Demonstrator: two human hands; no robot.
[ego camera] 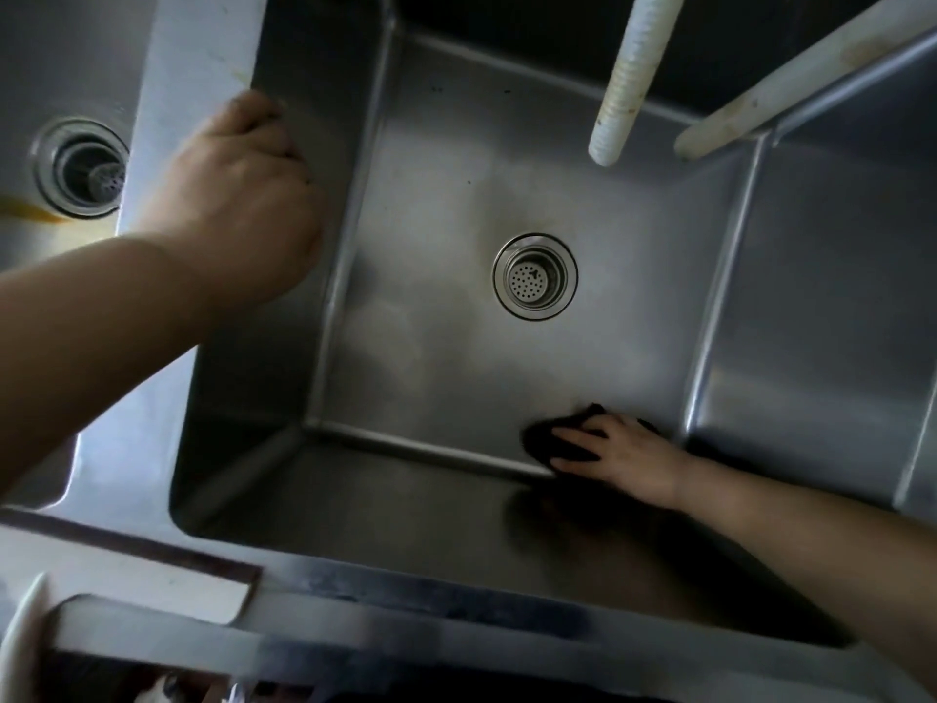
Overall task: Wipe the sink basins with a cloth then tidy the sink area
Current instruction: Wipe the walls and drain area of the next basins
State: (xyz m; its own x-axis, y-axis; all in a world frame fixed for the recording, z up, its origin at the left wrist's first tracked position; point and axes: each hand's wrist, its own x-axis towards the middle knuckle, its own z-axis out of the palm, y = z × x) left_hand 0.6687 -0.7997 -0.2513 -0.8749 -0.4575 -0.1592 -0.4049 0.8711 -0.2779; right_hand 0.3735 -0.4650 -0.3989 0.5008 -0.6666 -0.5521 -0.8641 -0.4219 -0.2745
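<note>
I look straight down into a deep stainless steel sink basin (456,205) with a round strainer drain (535,277) in its floor. My right hand (616,451) reaches down to the near right corner of the floor and presses a dark cloth (545,438) flat with spread fingers. My left hand (238,195) grips the steel divider (197,58) between this basin and the left basin, fingers curled over its edge.
The left basin (30,68) has its own drain (81,167) and a yellowish streak near it. Two white hoses (626,88) (791,78) hang over the back of the middle basin. A third basin wall (836,307) stands at the right. The front rim (405,601) runs below.
</note>
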